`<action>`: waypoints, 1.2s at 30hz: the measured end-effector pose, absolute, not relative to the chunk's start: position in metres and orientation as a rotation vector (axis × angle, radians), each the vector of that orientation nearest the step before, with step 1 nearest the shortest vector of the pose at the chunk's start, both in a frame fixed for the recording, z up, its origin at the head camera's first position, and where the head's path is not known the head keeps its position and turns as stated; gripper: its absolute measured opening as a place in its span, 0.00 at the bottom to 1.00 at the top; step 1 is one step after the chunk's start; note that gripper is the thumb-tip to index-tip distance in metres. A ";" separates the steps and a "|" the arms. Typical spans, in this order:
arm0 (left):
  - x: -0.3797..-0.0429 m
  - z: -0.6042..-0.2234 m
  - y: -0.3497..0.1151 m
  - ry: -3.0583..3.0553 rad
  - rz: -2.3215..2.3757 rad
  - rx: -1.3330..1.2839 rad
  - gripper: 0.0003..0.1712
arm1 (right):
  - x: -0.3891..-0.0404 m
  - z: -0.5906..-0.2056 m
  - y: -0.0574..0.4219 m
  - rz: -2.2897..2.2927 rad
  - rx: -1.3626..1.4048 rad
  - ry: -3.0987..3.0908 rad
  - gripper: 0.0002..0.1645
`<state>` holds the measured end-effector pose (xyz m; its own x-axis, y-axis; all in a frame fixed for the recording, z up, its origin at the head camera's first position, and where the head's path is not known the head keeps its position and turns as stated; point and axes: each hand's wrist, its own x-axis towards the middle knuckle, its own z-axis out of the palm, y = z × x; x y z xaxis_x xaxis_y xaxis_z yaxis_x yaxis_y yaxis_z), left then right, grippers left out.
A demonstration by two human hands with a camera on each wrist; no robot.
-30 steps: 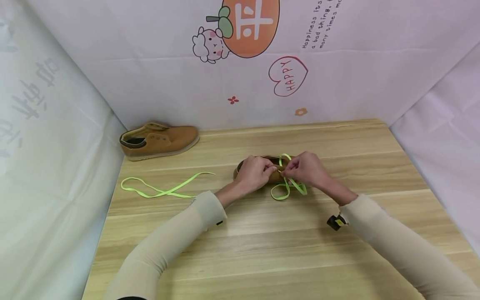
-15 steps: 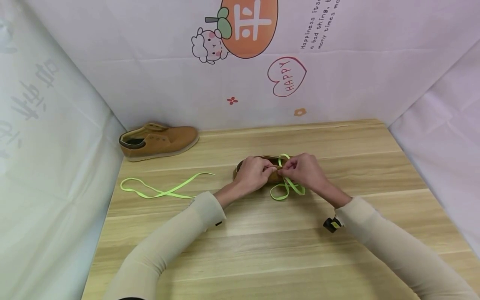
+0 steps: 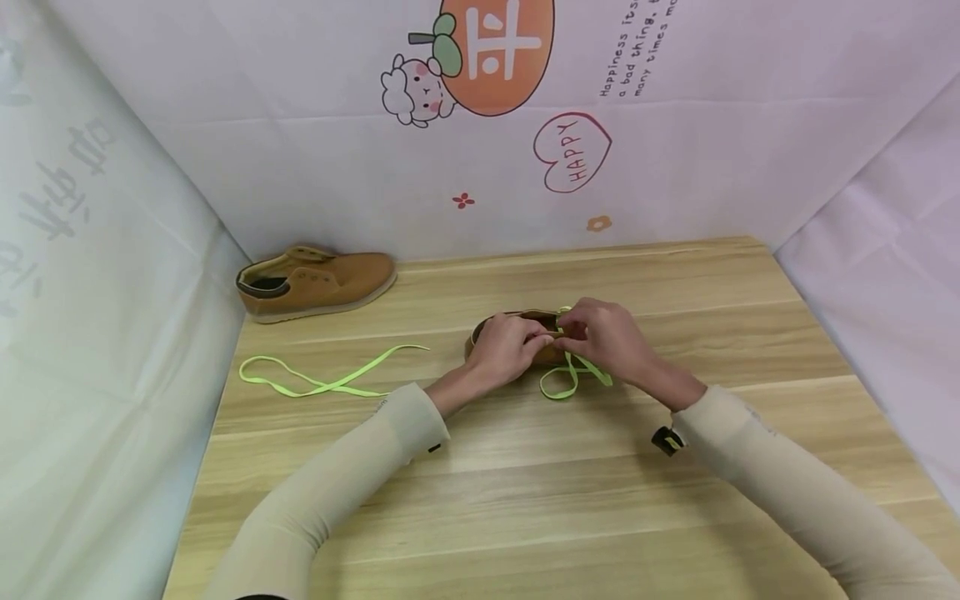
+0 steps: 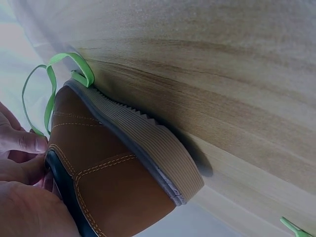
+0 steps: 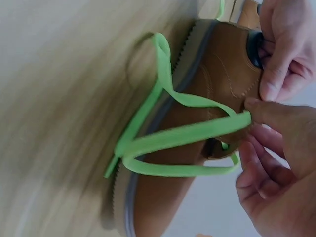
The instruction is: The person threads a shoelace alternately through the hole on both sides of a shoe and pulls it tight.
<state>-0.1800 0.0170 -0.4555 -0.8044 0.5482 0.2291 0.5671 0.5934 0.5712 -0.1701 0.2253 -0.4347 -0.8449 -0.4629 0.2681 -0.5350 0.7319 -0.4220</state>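
A brown leather shoe (image 3: 551,354) lies on the table with a bright green shoelace (image 5: 185,136) partly through its front, loose loops hanging over the side. My left hand (image 3: 504,346) grips the shoe's upper edge by the opening, thumb against the flap, seen also in the left wrist view at the dark collar. Close beside it, my right hand (image 3: 606,337) has its thumb on the outer face of the eyelet flap and its fingers curled behind, pinching at the spot where the lace meets the flap. The lace tip is hidden by the fingers.
A second brown shoe (image 3: 318,283), unlaced, stands at the table's back left corner. Another green shoelace (image 3: 322,386) lies loosely crossed on the wooden table (image 3: 525,500), left of my hands. White printed cloth (image 3: 337,175) walls in the back and sides.
My right hand has shifted slightly upward, its forefinger rising over the flap while the thumb stays low. My left hand keeps its hold on the shoe. The lace loops have moved a little.
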 end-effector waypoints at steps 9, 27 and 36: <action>-0.180 -0.455 0.015 -2.732 -1.030 -1.019 0.09 | -0.181 -0.427 0.232 0.802 0.993 -2.892 0.08; -0.179 -0.460 0.014 -2.681 -0.998 -1.072 0.11 | -0.186 -0.431 0.240 1.332 0.814 -3.081 0.06; -0.179 -0.461 0.013 -2.691 -0.994 -1.055 0.11 | -0.194 -0.428 0.247 1.684 0.548 -3.195 0.15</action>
<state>-0.1786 0.0132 -0.4609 -0.7585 0.5790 0.2989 0.6343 0.5510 0.5423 -0.1939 0.2470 -0.4284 -0.8298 -0.4715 -0.2985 -0.0201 0.5598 -0.8284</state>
